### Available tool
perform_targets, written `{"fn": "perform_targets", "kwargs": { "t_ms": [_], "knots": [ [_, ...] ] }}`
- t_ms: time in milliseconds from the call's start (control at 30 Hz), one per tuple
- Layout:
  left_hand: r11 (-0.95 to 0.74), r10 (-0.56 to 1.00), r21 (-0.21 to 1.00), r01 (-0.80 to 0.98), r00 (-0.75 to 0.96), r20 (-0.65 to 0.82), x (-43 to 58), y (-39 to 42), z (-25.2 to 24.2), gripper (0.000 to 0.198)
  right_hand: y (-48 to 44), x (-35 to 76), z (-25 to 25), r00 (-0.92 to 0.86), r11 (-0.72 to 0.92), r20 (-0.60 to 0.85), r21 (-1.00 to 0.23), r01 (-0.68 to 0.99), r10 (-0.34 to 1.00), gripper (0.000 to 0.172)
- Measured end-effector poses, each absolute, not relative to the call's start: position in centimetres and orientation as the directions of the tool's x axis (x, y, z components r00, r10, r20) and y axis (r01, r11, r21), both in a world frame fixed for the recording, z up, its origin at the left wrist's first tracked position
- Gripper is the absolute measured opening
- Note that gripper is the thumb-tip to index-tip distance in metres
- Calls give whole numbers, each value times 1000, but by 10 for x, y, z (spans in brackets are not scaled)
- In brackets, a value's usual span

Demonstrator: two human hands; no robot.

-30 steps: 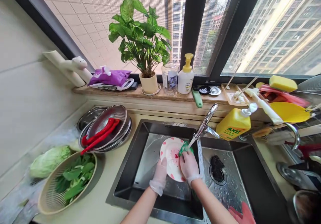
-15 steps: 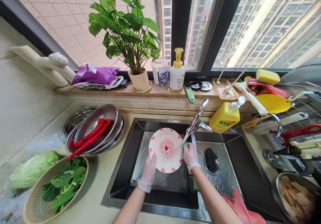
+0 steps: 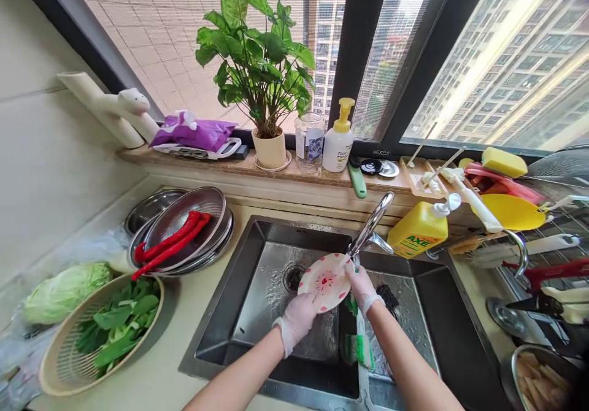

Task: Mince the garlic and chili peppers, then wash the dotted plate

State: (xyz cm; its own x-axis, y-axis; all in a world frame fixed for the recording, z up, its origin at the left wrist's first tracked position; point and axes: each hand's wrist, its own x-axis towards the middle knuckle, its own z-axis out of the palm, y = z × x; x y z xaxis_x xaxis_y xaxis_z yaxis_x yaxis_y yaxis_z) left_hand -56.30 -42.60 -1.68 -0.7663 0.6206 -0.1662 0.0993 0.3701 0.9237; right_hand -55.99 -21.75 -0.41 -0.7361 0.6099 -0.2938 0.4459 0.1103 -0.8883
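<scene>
A white plate with a pink, red-dotted pattern [image 3: 324, 281] is tilted over the left sink basin [image 3: 271, 270]. My left hand [image 3: 299, 318], in a clear glove, grips its lower left rim. At the right rim my gloved right hand [image 3: 361, 287] closes on the plate, with a bit of green at its fingers that I cannot make out. Water from the chrome faucet [image 3: 373, 221] runs onto the plate near the right fingertips. A green and white sponge [image 3: 361, 351] rests at the basin divider, below my right hand.
On the right stands a yellow AXE bottle [image 3: 416, 230]; a dark scrubber [image 3: 389, 300] lies in the right basin. Steel strainers [image 3: 202, 199] with red peppers and a basket of greens [image 3: 50, 362] are on the left. A potted plant [image 3: 269, 150] stands on the sill.
The plate has tilted and shifted right and down, closer under the faucet. My left hand has moved right with it. The view has turned, and the pink glove at the lower right is out of view.
</scene>
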Motion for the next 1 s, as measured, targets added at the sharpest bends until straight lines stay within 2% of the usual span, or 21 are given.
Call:
{"fn": "perform_targets", "kwargs": {
  "t_ms": [133, 333, 433, 533, 600, 700, 767, 833, 933, 1000],
  "knots": [
    [409, 588, 898, 160, -799, -126, -569, -411, -6, 23, -244, -551, 18, -793, 172, -236, -904, 391, 561, 43],
    [191, 472, 976, -105, -862, -186, -590, -407, 10, 19, -290, -536, 10, -929, 331, 17, -937, 115, 371, 36],
    [199, 523, 974, -104, -829, -195, -584, -411, 20, 22, -274, -561, 1, -901, 255, -53, -950, 178, 430, 47],
    [268, 614, 963, 7, -771, -165, -575, -411, 23, 22, -262, -578, 0, -864, 148, -158, -955, 257, 478, 56],
    [309, 633, 948, 76, -760, -146, -575, -409, 18, 21, -270, -572, 2, -863, 142, -161, -956, 257, 478, 57],
    [319, 595, 944, 81, -793, -133, -582, -407, 9, 19, -296, -551, 3, -882, 172, -92, -967, 190, 461, 56],
    [260, 572, 966, 9, -807, -147, -587, -409, 8, 17, -303, -548, 1, -896, 198, -66, -966, 167, 438, 57],
    [171, 576, 973, -152, -786, -224, -587, -413, 15, 21, -293, -557, -1, -895, 195, -97, -960, 199, 435, 55],
    [30, 572, 904, -426, -734, -365, -584, -421, 35, 36, -263, -576, -8, -860, 148, -177, -949, 278, 479, 53],
    [-56, 545, 859, -509, -737, -401, -585, -425, 46, 42, -254, -576, -11, -834, 126, -200, -944, 305, 515, 53]
  ]
}}
